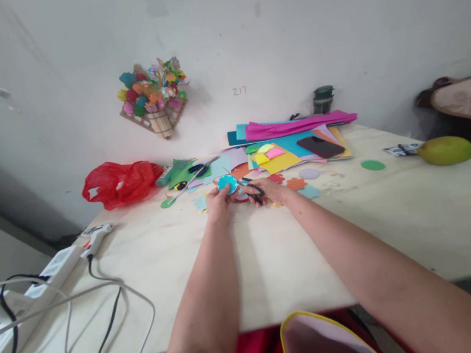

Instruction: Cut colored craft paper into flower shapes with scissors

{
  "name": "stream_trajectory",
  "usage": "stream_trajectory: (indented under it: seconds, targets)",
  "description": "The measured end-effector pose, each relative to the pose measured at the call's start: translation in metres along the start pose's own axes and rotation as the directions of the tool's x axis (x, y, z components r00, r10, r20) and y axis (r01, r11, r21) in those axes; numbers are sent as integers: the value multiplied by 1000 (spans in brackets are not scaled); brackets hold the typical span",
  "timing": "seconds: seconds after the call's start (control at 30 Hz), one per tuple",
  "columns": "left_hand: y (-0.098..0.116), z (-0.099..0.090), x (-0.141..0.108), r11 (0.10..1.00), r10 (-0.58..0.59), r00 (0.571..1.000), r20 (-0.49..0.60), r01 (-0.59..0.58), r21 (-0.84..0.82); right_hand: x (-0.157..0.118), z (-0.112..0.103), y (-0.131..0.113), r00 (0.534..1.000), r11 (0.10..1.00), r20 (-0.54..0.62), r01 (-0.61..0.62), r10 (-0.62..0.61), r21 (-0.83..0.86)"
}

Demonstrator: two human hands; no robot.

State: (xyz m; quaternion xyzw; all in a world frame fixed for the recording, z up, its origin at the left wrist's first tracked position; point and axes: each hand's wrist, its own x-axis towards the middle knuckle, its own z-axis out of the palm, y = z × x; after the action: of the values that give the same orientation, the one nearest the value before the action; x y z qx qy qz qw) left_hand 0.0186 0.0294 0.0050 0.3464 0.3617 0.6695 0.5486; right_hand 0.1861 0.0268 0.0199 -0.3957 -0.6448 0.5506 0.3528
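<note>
My left hand (219,202) pinches a bright blue scalloped paper flower (226,184) above the table. In my right hand (271,191) is a pair of black-handled scissors (256,190), its blades pointing up and left beside the flower's right edge. Whether the blades touch the paper, I cannot tell. Around my hands lie an orange paper flower (296,184), a light blue paper flower (309,191), a lilac paper oval (309,173) and small scraps. A second pair of scissors (200,169) rests on the paper sheets behind my left hand.
Coloured sheets (289,146) carry a phone (321,147) at the back. A red plastic bag (121,182) sits back left. At left are a glue gun (98,238), a power strip (58,263) and looping cables. A green mango-like fruit (447,150) lies right.
</note>
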Motion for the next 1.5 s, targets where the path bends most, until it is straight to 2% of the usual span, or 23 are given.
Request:
stream_trajectory:
  seconds: [0.2,1.5]
  targets:
    - [-2,0,1,999,8,1000,2,-8,-45,2,0,2,1000,1000,1,2,-2,-12]
    - [-1,1,2,1000,3,1000,-22,-4,-31,1,3,-4,999,997,-11,-31,30,-76]
